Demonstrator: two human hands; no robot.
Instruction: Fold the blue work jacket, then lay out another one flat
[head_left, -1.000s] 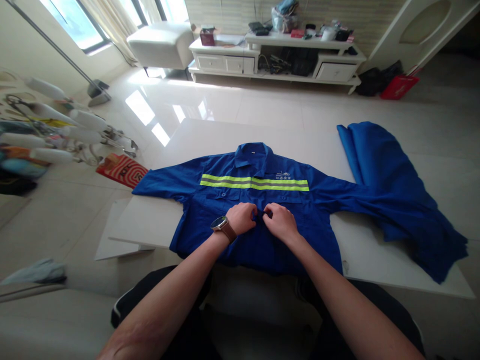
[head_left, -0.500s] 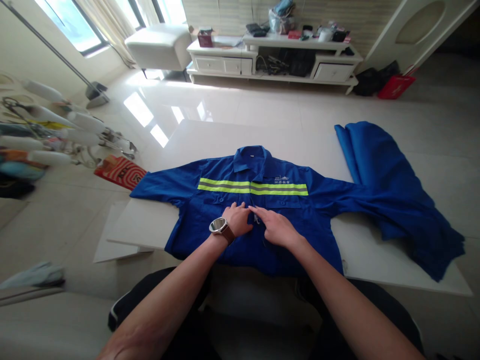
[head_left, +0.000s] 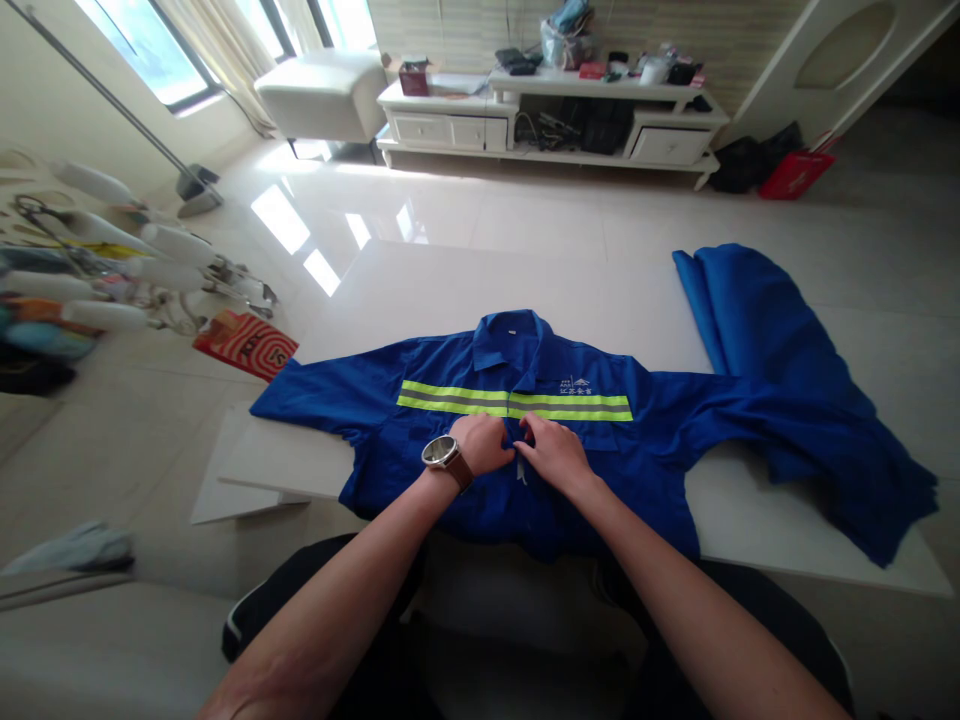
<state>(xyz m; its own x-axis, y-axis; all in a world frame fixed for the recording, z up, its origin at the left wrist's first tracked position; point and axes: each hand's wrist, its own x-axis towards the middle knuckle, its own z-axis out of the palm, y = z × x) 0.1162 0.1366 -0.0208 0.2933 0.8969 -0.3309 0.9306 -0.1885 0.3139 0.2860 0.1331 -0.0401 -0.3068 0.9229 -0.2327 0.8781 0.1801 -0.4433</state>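
Observation:
A blue work jacket (head_left: 450,505) lies front up on the white table, collar at the far side, sleeves spread out. A yellow-green and grey reflective band (head_left: 450,398) crosses its chest, with white lettering above the band on the right. My left hand (head_left: 482,443), a watch (head_left: 440,452) on its wrist, is closed on the cloth at the front opening just below the band. Close beside it, my right hand (head_left: 553,452) has its fingers curled and pinches the other side of the opening. A small white tag or thread hangs below the fingers.
More blue fabric (head_left: 772,330) is heaped on the table's right side, partly under the sleeve. A red patterned bag (head_left: 244,345) stands at the left, near white thread cones (head_left: 105,315). Across the floor are a low white cabinet (head_left: 450,130) and a stool (head_left: 322,95).
My fingers were extended and lying on the front opening; now they are curled in on the cloth. The jacket's collar and band have shifted slightly nearer to me.

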